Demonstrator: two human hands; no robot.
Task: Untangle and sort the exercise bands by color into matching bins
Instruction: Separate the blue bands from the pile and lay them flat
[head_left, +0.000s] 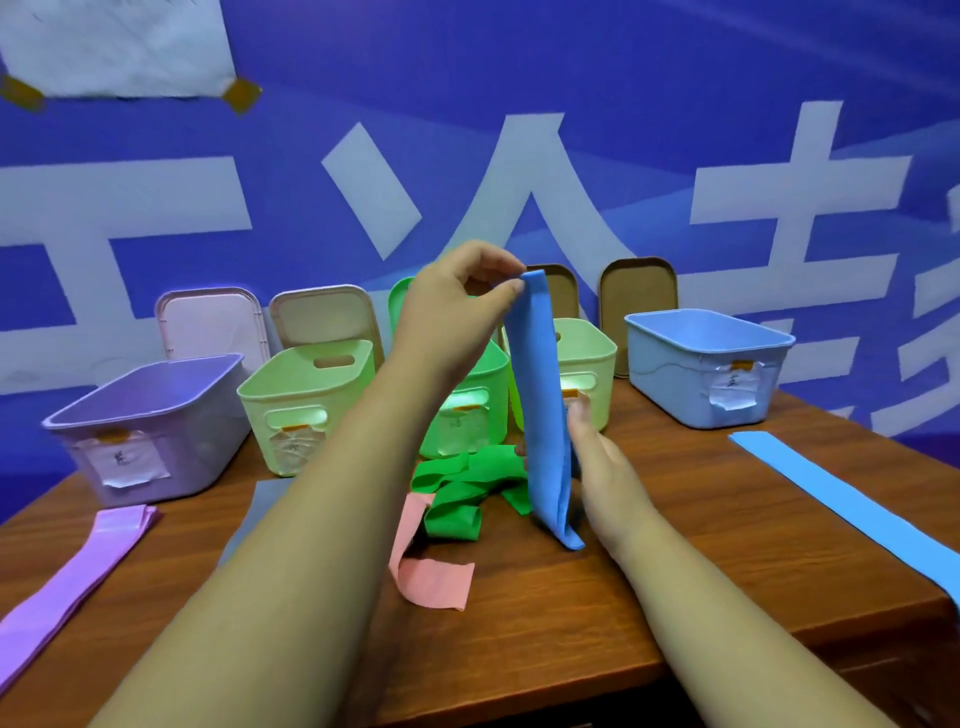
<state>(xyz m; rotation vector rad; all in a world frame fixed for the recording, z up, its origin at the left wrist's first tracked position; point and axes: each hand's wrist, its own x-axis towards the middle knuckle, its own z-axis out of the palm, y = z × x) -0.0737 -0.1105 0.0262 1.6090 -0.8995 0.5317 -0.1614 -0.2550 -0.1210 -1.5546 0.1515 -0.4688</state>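
My left hand (457, 296) pinches the top end of a blue band (540, 415) and holds it up so it hangs down to the table. My right hand (602, 467) touches the hanging band's right side low down; its fingertips are partly hidden behind the band. A tangled green band (467, 483) lies on the table behind it, with a pink band (426, 566) curling out in front. A grey band (260, 509) shows under my left forearm. A purple band (67, 577) lies flat at the left, and another blue band (852, 509) lies flat at the right.
Several open bins stand along the back of the wooden table (675, 561): purple (150, 431), pale green (301, 410), bright green (478, 405), pale yellow-green (587, 364) and blue (706, 369). Lids lean against the blue wall banner behind them. The table edge runs along the right.
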